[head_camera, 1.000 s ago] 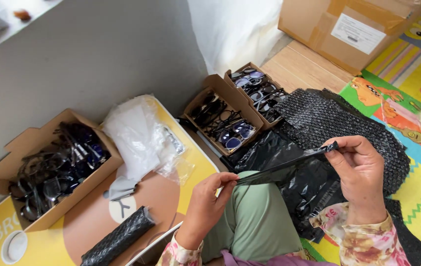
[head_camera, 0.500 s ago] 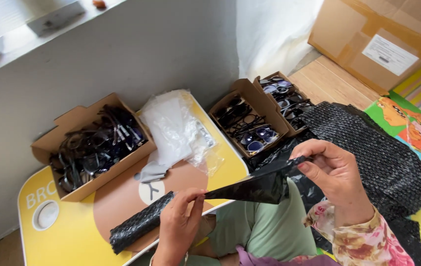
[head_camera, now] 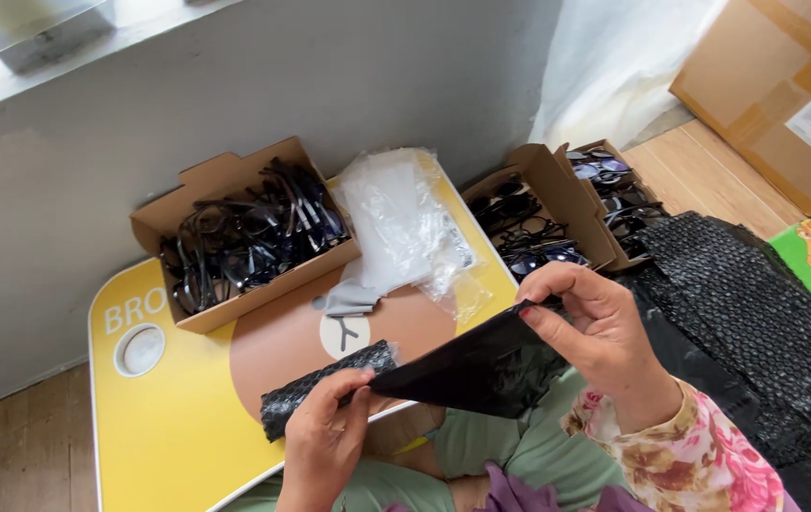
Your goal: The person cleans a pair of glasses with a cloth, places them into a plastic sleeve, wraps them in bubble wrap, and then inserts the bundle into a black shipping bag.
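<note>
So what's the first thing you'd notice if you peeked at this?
Probably the black plastic pouch stretched between the left hand and the right hand, right in the middle. Behind it on the yellow table sits an open cardboard box crammed with dark glasses, beside a heap of clear plastic bags. To the right lies a pile of black bubble wrap.

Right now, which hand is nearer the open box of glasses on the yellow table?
Left. The left hand rests at the table's near edge on a rolled black bubble pouch, below the box of glasses. The right hand is farther right, gripping a black bag.
</note>
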